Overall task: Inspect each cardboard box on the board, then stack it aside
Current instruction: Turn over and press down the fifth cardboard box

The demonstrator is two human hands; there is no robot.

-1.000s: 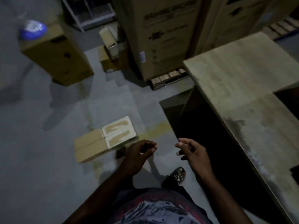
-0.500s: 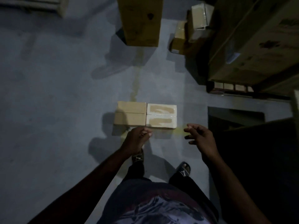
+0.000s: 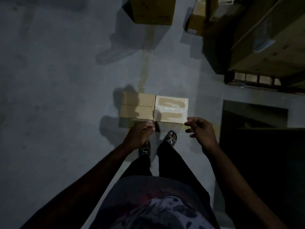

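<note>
With the cardboard boxes (image 3: pixel 142 109) packed together on the floor (image 3: pixel 66 113), I'd set my right hand (image 3: pixel 202 131), fingers loosely apart, and left hand (image 3: pixel 140 133), fingers curled, grip unclear, on one box's ends before lifting.

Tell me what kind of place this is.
Probably a warehouse or storeroom: big cardboard cartons standing on a pallet, a bare concrete floor, and small taped boxes lying on it.

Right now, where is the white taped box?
In the head view, the white box lies on the grey floor in the middle, touching the brown box on its left, just beyond the right hand.
</note>
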